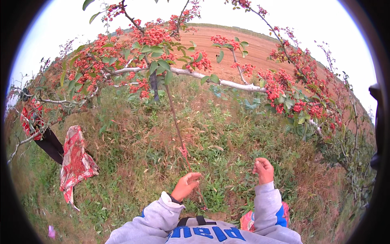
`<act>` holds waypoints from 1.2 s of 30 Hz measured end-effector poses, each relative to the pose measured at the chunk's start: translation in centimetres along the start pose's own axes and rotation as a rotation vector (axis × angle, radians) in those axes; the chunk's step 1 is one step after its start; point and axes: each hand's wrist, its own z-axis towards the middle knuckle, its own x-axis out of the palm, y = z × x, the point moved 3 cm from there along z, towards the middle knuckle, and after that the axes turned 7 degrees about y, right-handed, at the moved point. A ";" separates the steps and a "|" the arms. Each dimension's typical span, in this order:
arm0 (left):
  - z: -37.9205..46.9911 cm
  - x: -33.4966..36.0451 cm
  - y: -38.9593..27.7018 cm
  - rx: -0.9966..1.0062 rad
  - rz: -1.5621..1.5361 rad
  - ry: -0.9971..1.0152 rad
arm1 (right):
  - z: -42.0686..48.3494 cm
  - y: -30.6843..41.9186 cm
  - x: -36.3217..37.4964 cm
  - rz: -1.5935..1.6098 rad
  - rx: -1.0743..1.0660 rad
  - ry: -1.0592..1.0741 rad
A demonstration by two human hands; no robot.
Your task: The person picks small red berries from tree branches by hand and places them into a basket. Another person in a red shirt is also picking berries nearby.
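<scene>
My left hand (186,185) is raised in front of my body with its fingers apart and nothing seen in it. Beside its fingers runs a thin brown stick (175,122) with pink cord (184,151) tied round it. My right hand (264,170) is raised with curled fingers; whether it holds something small is unclear. Ahead of both hands, a pale branch (213,80) crosses the view, bearing clusters of small red berries (274,87) and green leaves (157,50). A patterned red cloth (250,219) shows by my right sleeve.
At the far left stands another person (51,143) in dark trousers and a red top, behind branches. A red and white cloth with red berries on it (74,158) is beside them. Weeds and grass cover the ground. A berry-laden shrub (335,134) stands on the right.
</scene>
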 end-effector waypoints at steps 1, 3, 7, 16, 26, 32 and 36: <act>-0.2 -0.1 -0.1 -0.016 -0.006 -0.001 | 1.9 2.8 4.2 -0.043 -0.071 0.106; -0.5 -0.4 -0.6 0.007 -0.032 -0.016 | 4.6 7.9 11.5 -0.105 -0.168 0.323; -2.2 -1.6 -1.7 0.025 -0.096 -0.070 | 7.8 14.5 22.7 -0.112 -0.355 0.599; -7.1 -7.6 -2.0 0.025 -0.215 -0.246 | 13.7 14.3 28.0 0.560 -0.048 0.335; -7.4 -9.9 -1.9 -0.029 -0.301 -0.170 | 17.2 13.3 30.7 -0.684 -0.590 -0.042; -6.7 -10.9 -0.9 -0.035 -0.329 -0.149 | 16.9 13.7 32.2 -0.966 -0.727 -0.183; -6.2 -10.3 -1.5 -0.057 -0.396 -0.117 | 13.4 12.8 34.0 -0.804 -0.770 -0.013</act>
